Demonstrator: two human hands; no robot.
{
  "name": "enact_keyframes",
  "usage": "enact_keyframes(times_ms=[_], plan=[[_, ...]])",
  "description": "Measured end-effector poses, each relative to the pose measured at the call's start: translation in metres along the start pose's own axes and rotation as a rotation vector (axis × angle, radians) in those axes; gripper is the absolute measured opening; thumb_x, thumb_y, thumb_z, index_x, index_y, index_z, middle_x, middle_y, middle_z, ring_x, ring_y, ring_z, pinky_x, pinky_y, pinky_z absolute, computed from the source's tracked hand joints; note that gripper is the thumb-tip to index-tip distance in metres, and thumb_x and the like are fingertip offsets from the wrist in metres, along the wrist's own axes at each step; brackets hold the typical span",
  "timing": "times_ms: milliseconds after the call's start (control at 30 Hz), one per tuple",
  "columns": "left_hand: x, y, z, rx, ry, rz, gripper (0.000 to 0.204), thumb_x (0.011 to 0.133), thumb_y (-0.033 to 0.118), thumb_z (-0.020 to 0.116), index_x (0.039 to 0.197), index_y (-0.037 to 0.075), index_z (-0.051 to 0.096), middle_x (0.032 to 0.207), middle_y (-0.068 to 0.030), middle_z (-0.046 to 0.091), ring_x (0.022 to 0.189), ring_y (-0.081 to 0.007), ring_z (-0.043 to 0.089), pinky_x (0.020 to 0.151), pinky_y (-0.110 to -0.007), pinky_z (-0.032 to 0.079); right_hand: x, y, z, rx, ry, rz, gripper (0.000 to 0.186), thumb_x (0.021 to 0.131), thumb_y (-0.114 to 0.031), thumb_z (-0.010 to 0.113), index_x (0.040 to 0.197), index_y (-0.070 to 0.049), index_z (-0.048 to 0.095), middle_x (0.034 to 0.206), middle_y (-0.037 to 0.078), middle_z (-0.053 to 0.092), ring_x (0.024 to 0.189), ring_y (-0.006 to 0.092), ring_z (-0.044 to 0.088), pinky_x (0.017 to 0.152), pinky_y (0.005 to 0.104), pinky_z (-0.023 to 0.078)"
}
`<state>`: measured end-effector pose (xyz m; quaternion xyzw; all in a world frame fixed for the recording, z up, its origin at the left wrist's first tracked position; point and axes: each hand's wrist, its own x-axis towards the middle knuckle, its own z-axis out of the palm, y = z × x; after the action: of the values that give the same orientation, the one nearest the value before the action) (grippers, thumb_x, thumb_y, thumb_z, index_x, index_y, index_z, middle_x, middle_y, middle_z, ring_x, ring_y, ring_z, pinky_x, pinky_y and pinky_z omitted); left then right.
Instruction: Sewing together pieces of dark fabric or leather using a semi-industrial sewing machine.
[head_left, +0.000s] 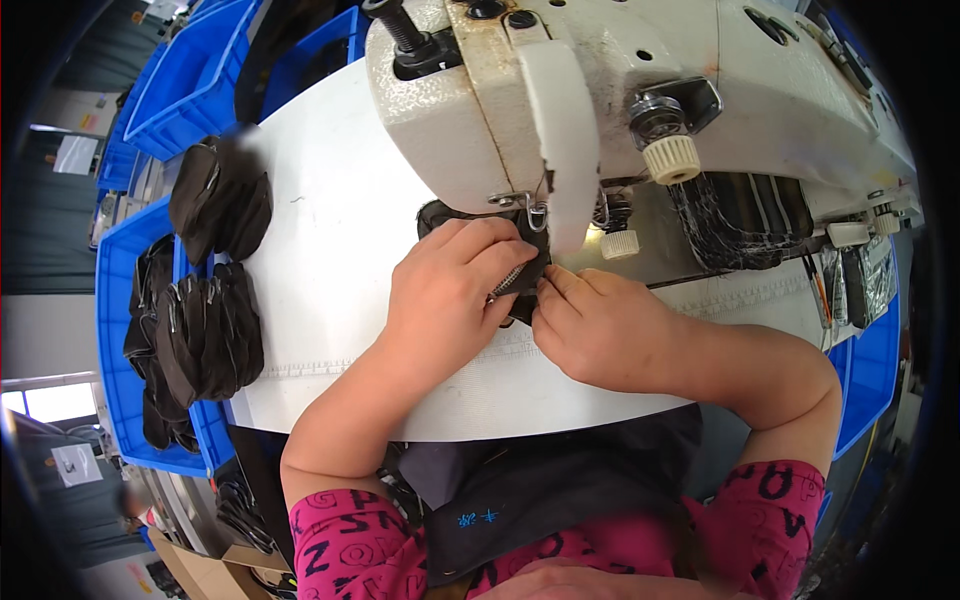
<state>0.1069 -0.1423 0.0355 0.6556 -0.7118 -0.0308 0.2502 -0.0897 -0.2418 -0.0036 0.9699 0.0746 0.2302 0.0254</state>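
A black fabric piece (536,268) with a strip of metal zipper teeth lies under the head of a white sewing machine (450,130). My left hand (447,285) rests over it, fingers curled round the fabric and the zipper strip. From the other side my right hand (605,325) pinches the same piece at its near right edge, thumb and fingers pressed together. Both hands sit just in front of the machine's presser area, close to each other. The fingers and the machine head hide much of the fabric, and the needle cannot be made out.
Bundles of black fabric pieces (210,325) lie on a blue bin (115,300) left of the white table (310,250). Another black stack (745,220) with loose threads sits beneath the machine arm. Small tools (822,290) lie at the right, above another blue bin (868,385).
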Motion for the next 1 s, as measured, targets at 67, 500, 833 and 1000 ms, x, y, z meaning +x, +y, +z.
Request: enact_keyframes(times_ms=[67,500,833,1000], plan=[[0.002,-0.002,-0.009,0.103,-0.009,0.179,0.038,0.068,0.008,0.081,0.106,0.009,0.074,0.111,-0.0027,0.071,0.102,-0.0254,0.067,0.085,-0.038,0.055,0.001,0.001,-0.001,-0.038,0.028,-0.053,0.019,0.071,-0.018,0.069,0.080,-0.001,0.071,0.089,0.021,0.072,0.086,0.0355,0.072,0.067,0.0366,0.056],[-0.004,0.009,0.001,0.085,-0.181,0.161,0.052,0.064,0.007,0.084,0.115,0.009,0.075,0.121,-0.0022,0.073,0.103,-0.0228,0.070,0.087,-0.037,0.058,0.001,-0.003,-0.014,-0.058,-0.072,-0.076,0.027,0.072,-0.016,0.067,0.084,0.007,0.073,0.093,0.030,0.073,0.088,0.0379,0.073,0.072,0.0386,0.059],[-0.007,0.014,0.003,0.158,-0.158,0.156,0.047,0.072,0.016,0.082,0.118,0.007,0.075,0.120,-0.0023,0.073,0.101,-0.0218,0.070,0.086,-0.034,0.059,-0.001,-0.007,-0.014,-0.062,-0.116,-0.063,0.034,0.072,-0.013,0.068,0.092,0.013,0.074,0.100,0.034,0.073,0.095,0.0397,0.074,0.080,0.0403,0.060],[-0.003,0.009,0.006,0.163,-0.128,0.140,0.044,0.077,0.016,0.079,0.119,0.007,0.075,0.122,-0.0036,0.074,0.102,-0.0233,0.071,0.087,-0.035,0.058,-0.001,-0.007,-0.010,-0.033,-0.085,0.002,0.032,0.073,-0.012,0.068,0.092,0.013,0.073,0.103,0.035,0.072,0.098,0.0402,0.073,0.082,0.0411,0.060]])
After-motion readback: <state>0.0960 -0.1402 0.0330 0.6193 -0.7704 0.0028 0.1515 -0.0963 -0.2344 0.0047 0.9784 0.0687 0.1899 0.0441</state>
